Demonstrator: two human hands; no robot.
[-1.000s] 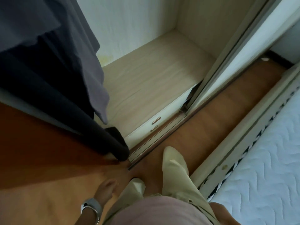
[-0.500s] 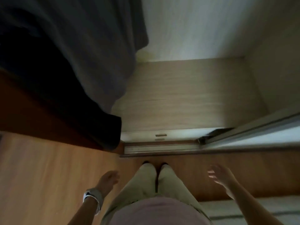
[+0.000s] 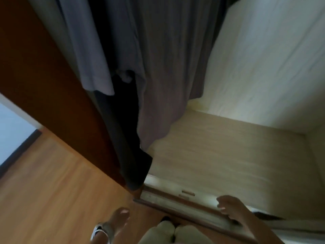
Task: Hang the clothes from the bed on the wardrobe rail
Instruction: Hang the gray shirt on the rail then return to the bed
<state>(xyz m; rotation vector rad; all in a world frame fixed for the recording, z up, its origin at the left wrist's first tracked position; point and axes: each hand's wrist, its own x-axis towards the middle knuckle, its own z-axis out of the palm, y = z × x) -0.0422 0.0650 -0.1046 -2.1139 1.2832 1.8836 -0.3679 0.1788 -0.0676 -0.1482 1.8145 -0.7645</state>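
Several dark garments hang in the open wardrobe: a grey shirt [image 3: 91, 50], a purplish-grey garment [image 3: 163, 76] and a black piece [image 3: 130, 155] reaching down to the sill. The rail itself is out of view above. My left hand [image 3: 120, 218], with a watch on its wrist, hangs at my side with loosely curled fingers and holds nothing. My right hand [image 3: 230, 208] is raised in front of the wardrobe's bottom track, fingers loosely bent, holding nothing. The bed and its clothes are out of frame.
The wardrobe's light wooden floor [image 3: 228, 155] and white back wall [image 3: 263, 67] lie to the right of the garments. A brown door panel [image 3: 44, 85] stands at the left. The sliding track [image 3: 175, 203] runs by my feet on the wood flooring [image 3: 52, 191].
My view has swung left and up, so the hanging garments now fill the top. My right hand has risen toward the wardrobe track. The bed seen a second ago has left the frame.
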